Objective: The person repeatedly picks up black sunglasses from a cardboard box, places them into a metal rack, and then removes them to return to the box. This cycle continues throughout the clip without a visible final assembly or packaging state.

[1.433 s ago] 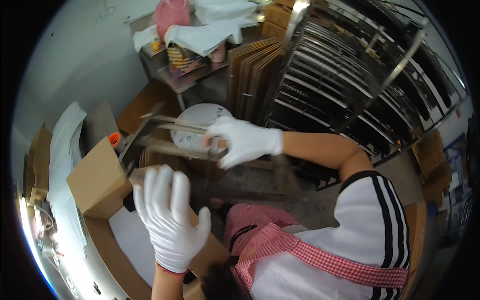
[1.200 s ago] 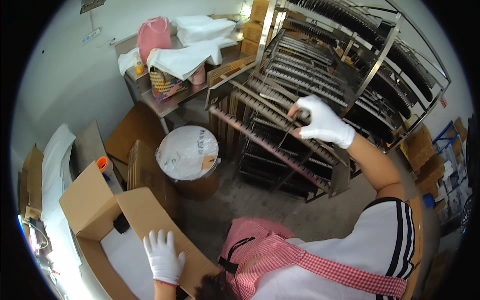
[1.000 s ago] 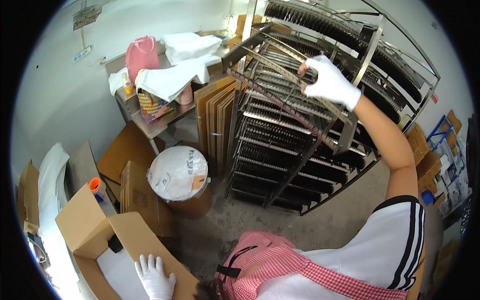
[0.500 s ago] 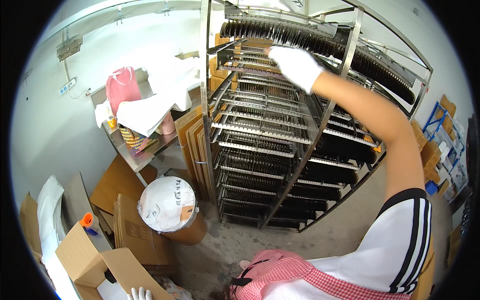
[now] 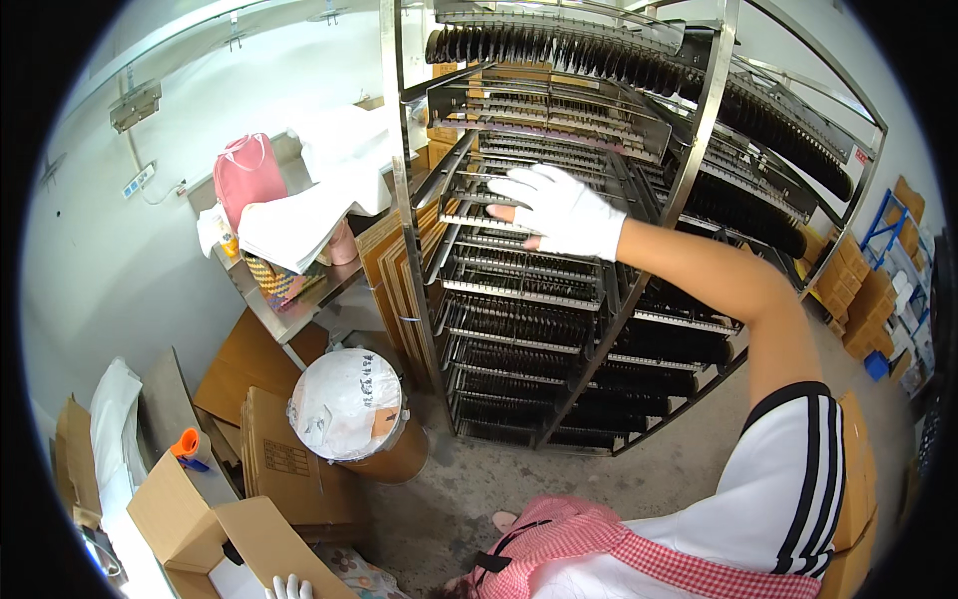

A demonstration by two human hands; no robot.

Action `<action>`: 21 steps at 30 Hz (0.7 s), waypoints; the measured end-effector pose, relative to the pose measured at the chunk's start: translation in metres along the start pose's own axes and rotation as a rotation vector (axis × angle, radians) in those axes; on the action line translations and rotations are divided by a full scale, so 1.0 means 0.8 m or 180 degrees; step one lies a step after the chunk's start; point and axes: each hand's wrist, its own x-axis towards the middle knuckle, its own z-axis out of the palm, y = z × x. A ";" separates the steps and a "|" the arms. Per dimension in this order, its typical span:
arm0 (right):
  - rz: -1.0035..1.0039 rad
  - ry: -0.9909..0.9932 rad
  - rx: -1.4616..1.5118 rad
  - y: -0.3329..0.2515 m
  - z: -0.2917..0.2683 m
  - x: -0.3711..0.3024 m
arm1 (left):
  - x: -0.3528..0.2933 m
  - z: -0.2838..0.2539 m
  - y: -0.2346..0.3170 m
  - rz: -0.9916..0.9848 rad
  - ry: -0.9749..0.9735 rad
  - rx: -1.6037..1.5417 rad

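Right fingers point(image 5: 514, 191) now below metal tray point(image 5: 551, 130)

1. Right hand point(image 5: 571, 212): thin white knit glove, snug at the wrist; two of its fingers point(image 5: 501, 212) show bare tips.
2. Left hand point(image 5: 289, 588): a white glove too, only its upper part in view.
3. Shirt point(image 5: 689, 524): white, short-sleeved; the sleeve point(image 5: 773, 469) has a black hem band, and black stripes run side by side along it.
4. Apron point(image 5: 549, 534): red-and-white gingham, with a broad strap point(image 5: 689, 565) in the same check and a small black tab point(image 5: 491, 563).
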 end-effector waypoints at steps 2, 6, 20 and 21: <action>-0.0180 0.1258 -0.0755 0.029 -0.046 0.010 | 0.001 0.002 0.001 0.0031 0.0025 0.0021; 0.1807 0.1307 -0.0151 0.167 -0.130 0.065 | -0.001 0.007 0.001 0.0002 -0.0002 0.0009; 0.2132 -0.0473 0.1463 0.294 -0.220 0.096 | -0.009 0.022 -0.017 -0.0024 0.0296 -0.0215; 0.2298 -0.0781 0.1226 0.263 -0.262 0.084 | -0.009 0.025 -0.018 -0.0033 0.0288 -0.0237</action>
